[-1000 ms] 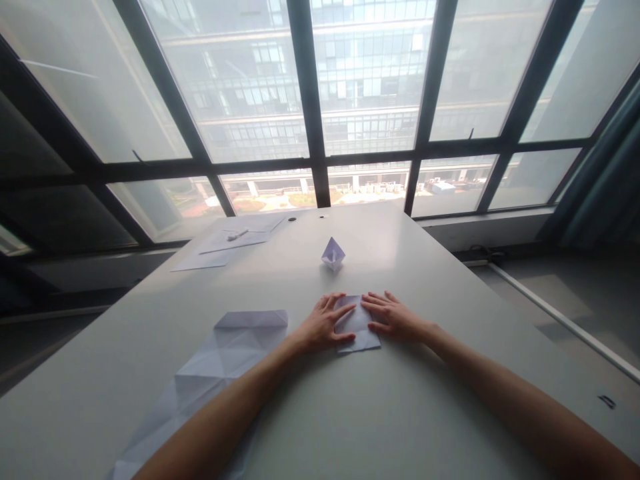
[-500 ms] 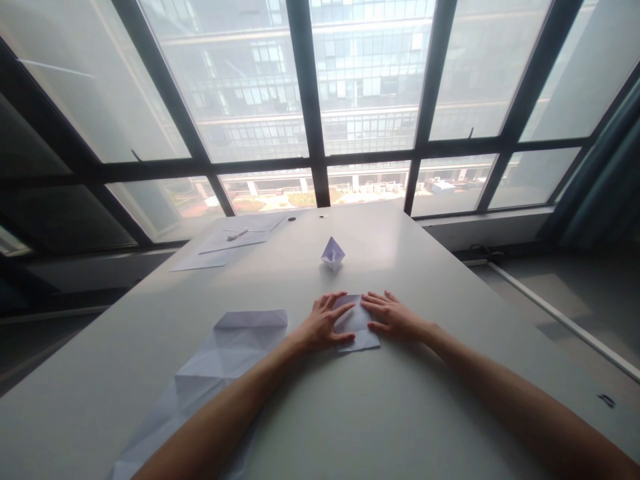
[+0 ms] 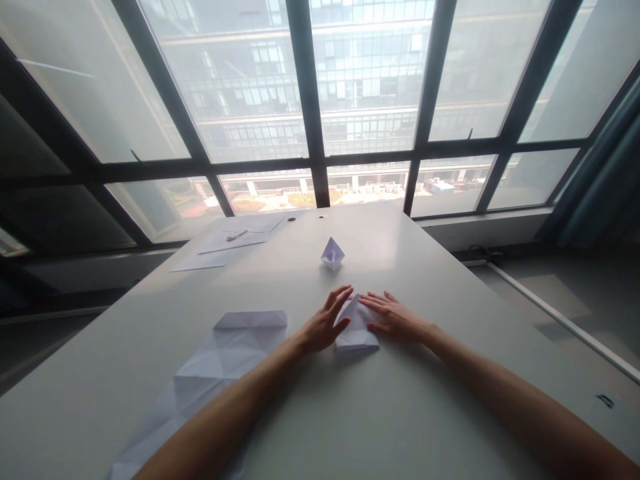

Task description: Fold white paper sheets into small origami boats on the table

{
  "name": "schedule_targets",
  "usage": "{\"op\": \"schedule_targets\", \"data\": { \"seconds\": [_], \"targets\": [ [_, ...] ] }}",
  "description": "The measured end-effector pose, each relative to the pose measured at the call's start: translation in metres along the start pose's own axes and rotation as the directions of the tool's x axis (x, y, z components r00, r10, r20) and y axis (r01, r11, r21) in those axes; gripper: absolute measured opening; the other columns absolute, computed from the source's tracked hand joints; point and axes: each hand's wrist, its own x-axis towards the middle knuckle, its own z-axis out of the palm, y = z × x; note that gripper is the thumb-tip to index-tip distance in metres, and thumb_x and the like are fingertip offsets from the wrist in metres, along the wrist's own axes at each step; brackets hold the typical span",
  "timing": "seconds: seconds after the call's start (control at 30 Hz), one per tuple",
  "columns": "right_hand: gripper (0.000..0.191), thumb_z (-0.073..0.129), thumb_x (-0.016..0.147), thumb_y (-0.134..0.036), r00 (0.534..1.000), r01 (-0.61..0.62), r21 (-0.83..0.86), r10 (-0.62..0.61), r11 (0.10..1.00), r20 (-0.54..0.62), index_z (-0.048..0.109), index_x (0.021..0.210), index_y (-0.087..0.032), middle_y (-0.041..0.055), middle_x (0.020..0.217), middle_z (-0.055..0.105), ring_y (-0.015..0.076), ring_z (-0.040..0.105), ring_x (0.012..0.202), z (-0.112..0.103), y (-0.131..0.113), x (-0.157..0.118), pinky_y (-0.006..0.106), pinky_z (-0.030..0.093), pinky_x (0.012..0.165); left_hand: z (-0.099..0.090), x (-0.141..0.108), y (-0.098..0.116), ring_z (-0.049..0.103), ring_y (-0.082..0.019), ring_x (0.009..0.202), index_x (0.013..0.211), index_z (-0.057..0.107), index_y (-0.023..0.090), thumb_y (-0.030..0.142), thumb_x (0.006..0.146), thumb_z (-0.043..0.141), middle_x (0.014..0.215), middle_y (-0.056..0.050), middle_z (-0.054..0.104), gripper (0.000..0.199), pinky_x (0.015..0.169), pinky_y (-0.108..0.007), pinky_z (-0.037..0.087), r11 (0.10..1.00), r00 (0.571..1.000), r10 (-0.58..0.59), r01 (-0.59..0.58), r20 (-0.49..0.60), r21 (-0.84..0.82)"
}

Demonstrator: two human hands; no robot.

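Observation:
A small folded piece of white paper (image 3: 357,333) lies on the white table (image 3: 400,413), with a flap lifted at its upper left. At its left edge is my left hand (image 3: 325,323), fingers apart and slightly raised, the thumb near the paper. My right hand (image 3: 393,317) rests flat with spread fingers on the paper's right side. Beyond both hands stands a small folded paper shape (image 3: 333,255) with a pointed top.
A large creased paper sheet (image 3: 210,367) lies at the left, partly under my left forearm. Farther back are flat sheets (image 3: 235,241) with a small white object (image 3: 237,235) on them. A small dark item (image 3: 605,401) is at the right edge.
My left hand has lifted a little off the folded paper and turned, its fingers rising. The paper's upper-left part now stands up as a flap. My right hand has barely moved.

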Motion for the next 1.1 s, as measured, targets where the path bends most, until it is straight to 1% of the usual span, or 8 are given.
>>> {"op": "schedule_targets", "data": {
  "seconds": [0.13, 0.23, 0.37, 0.53, 0.73, 0.9, 1.0, 1.1],
  "targets": [
    [0.058, 0.055, 0.095, -0.046, 0.999, 0.030, -0.019, -0.030, 0.999, -0.015, 0.042, 0.149, -0.030, 0.0081, 0.161, 0.032, 0.0292, 0.025, 0.149, 0.000, -0.001, 0.000, 0.057, 0.012, 0.121, 0.000, 0.002, 0.005, 0.055, -0.024, 0.127, 0.155, 0.023, 0.022, 0.032, 0.106, 0.035, 0.141, -0.014, 0.052, 0.051, 0.109, -0.042, 0.044, 0.993, 1.000, 0.023, -0.021, 0.019, -0.117],
    [0.052, 0.057, 0.094, -0.046, 0.999, 0.029, -0.044, -0.031, 0.999, -0.044, 0.051, 0.142, -0.028, 0.0104, 0.161, 0.031, 0.0308, 0.029, 0.147, 0.001, -0.003, -0.001, 0.058, 0.017, 0.120, -0.001, 0.004, 0.007, 0.052, -0.023, 0.130, 0.149, 0.036, 0.022, 0.027, 0.105, 0.037, 0.133, -0.011, 0.060, 0.045, 0.112, -0.043, 0.042, 0.995, 0.998, 0.051, -0.047, 0.042, -0.092],
    [0.038, 0.058, 0.095, -0.043, 0.990, 0.036, -0.039, -0.041, 0.999, -0.134, 0.062, 0.129, -0.028, 0.0113, 0.149, 0.048, 0.0291, 0.042, 0.139, 0.001, -0.007, -0.001, 0.057, 0.020, 0.118, 0.000, 0.005, 0.006, 0.045, -0.024, 0.136, 0.143, 0.046, 0.021, 0.027, 0.102, 0.044, 0.139, -0.012, 0.058, 0.042, 0.115, -0.045, 0.039, 0.996, 0.997, 0.069, -0.067, 0.044, -0.051],
    [0.022, 0.057, 0.097, -0.041, 0.955, 0.023, 0.031, -0.013, 0.999, -0.296, 0.073, 0.094, -0.026, 0.0067, 0.121, 0.068, 0.0257, 0.056, 0.122, 0.005, -0.009, 0.005, 0.061, 0.016, 0.117, 0.001, 0.005, 0.004, 0.049, -0.024, 0.134, 0.141, 0.049, 0.021, 0.029, 0.101, 0.047, 0.140, -0.011, 0.058, 0.041, 0.115, -0.044, 0.038, 0.995, 0.993, 0.089, -0.086, 0.083, -0.046],
    [0.017, 0.066, 0.088, -0.035, 0.901, 0.030, 0.223, 0.070, 0.974, -0.428, 0.070, 0.076, -0.023, 0.0076, 0.105, 0.072, 0.0264, 0.063, 0.107, 0.010, -0.008, 0.011, 0.050, 0.040, 0.105, -0.004, 0.005, 0.010, 0.046, -0.023, 0.136, 0.145, 0.046, 0.025, 0.027, 0.103, 0.043, 0.143, -0.009, 0.055, 0.042, 0.116, -0.042, 0.037, 0.994, 0.986, 0.099, -0.093, 0.130, -0.055],
    [0.014, 0.056, 0.083, -0.027, 0.871, 0.004, 0.490, 0.237, 0.872, -0.430, 0.065, 0.075, -0.020, 0.0055, 0.089, 0.072, 0.0224, 0.065, 0.087, 0.003, -0.008, 0.012, 0.036, 0.051, 0.083, -0.003, 0.002, 0.009, 0.052, -0.025, 0.130, 0.154, 0.033, 0.028, 0.035, 0.103, 0.044, 0.152, -0.010, 0.042, 0.053, 0.108, -0.038, 0.044, 0.999, 0.996, -0.031, 0.033, 0.083, -0.019],
    [0.018, 0.051, 0.080, -0.029, 0.822, -0.067, 0.622, 0.397, 0.780, -0.409, 0.060, 0.069, -0.019, 0.0021, 0.069, 0.066, 0.0185, 0.060, 0.067, 0.000, -0.002, 0.012, 0.029, 0.049, 0.065, -0.001, 0.003, 0.002, 0.059, -0.025, 0.121, 0.156, 0.027, 0.027, 0.037, 0.104, 0.040, 0.134, -0.008, 0.062, 0.055, 0.106, -0.040, 0.044, 0.999, 0.995, -0.044, 0.045, 0.093, -0.009],
    [0.018, 0.048, 0.078, -0.031, 0.756, -0.106, 0.754, 0.545, 0.648, -0.362, 0.058, 0.069, -0.019, 0.0010, 0.065, 0.063, 0.0163, 0.059, 0.062, -0.003, 0.007, 0.011, 0.025, 0.046, 0.058, 0.002, 0.004, -0.003, 0.063, -0.024, 0.111, 0.155, 0.031, 0.024, 0.035, 0.103, 0.041, 0.118, -0.006, 0.071, 0.053, 0.104, -0.041, 0.043, 0.997, 0.997, -0.069, 0.069, 0.030, 0.019]
  ]
}}
